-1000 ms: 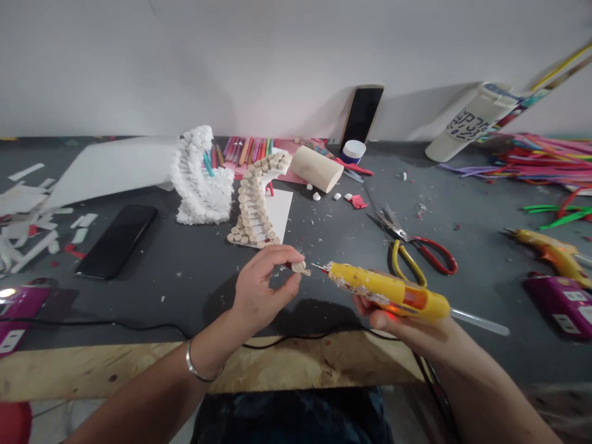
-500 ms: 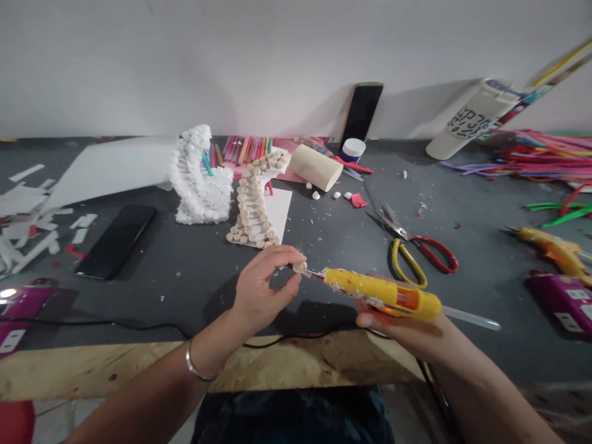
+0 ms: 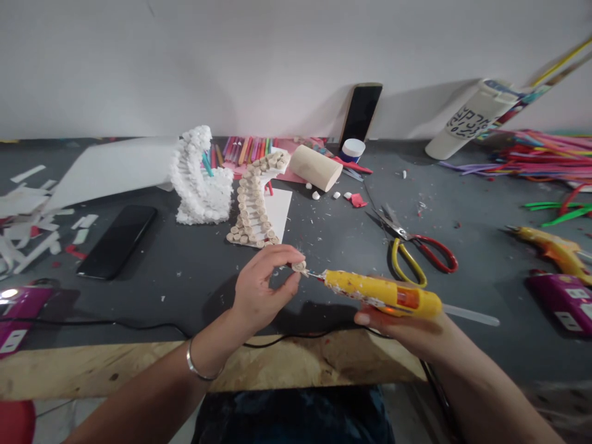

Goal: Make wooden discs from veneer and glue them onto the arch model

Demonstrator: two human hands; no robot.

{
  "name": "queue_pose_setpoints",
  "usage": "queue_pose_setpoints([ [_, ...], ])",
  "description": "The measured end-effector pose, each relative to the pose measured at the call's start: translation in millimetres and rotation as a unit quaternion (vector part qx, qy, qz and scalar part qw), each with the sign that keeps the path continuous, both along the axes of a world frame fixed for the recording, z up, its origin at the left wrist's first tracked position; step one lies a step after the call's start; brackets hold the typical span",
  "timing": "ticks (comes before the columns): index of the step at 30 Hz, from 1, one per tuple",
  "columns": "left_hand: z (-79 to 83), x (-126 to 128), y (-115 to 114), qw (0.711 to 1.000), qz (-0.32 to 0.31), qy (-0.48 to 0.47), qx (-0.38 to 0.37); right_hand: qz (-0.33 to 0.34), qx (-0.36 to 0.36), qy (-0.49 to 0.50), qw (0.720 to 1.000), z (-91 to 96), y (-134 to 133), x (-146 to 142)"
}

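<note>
My left hand (image 3: 261, 287) pinches a small beige paper roll (image 3: 299, 267) between thumb and fingertips above the grey table (image 3: 185, 283). My right hand (image 3: 402, 324) grips a yellow glue gun (image 3: 379, 293), its nozzle touching the roll. A clear glue stick pokes out of the gun's back. Behind my left hand stands a curved beige model of paper rolls (image 3: 254, 200) on a white card, and beside it a similar white model (image 3: 198, 179).
Red-and-yellow scissors (image 3: 416, 246) lie right of centre. A black phone (image 3: 115, 240) lies at left, another phone (image 3: 361, 114) leans on the wall. A second glue gun (image 3: 550, 250), purple power strips (image 3: 562, 296), coloured strips, paper scraps and a black cable (image 3: 92, 324) surround the work area.
The glue gun moved left until its nozzle met the paper roll in my left hand, and my right hand dropped slightly. The left hand stayed nearly still.
</note>
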State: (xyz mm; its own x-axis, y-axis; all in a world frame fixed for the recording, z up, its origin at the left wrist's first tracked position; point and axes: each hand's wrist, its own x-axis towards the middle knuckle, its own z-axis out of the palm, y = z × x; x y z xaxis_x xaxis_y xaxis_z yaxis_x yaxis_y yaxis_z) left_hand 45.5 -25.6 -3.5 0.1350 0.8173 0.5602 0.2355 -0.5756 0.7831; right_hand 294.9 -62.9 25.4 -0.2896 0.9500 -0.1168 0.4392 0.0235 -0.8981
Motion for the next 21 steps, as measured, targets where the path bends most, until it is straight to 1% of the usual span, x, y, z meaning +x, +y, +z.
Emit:
queue_pose_setpoints([
  [4, -1.1, -1, 0, 1.0, 0.002, -0.005, -0.007, 0.015, 0.011, 0.012, 1.0, -2.6, -1, 1],
  [8, -1.7, 0, 0, 1.0, 0.005, -0.018, -0.024, -0.013, 0.025, 0.005, 1.0, -4.1, -2, 1],
  [10, -1.6, 0, 1, 0.999, 0.01, -0.034, -0.03, -0.02, 0.04, -0.024, 0.999, -2.2, -2, 4],
  [13, -1.0, 0, 1, 0.999, 0.025, -0.041, -0.021, -0.008, 0.064, -0.11, 0.992, 4.5, 2, 9],
  [15, -0.3, 0, 1, 0.999, 0.03, -0.027, 0.001, -0.02, 0.115, -0.175, 0.978, 6.9, 9, 12],
  [17, 0.1, 0, 0, 0.999, 0.03, -0.01, 0.023, -0.048, 0.184, -0.232, 0.954, 2.7, 17, 13],
  [19, 0.0, 1, -1, 0.999, 0.023, -0.002, 0.025, -0.064, 0.233, -0.276, 0.93, -9.8, 28, 13],
  [21, -0.9, 3, -2, 1.0, 0.022, -0.002, 0.003, -0.047, 0.251, -0.308, 0.917, -27.5, 38, 13],
])
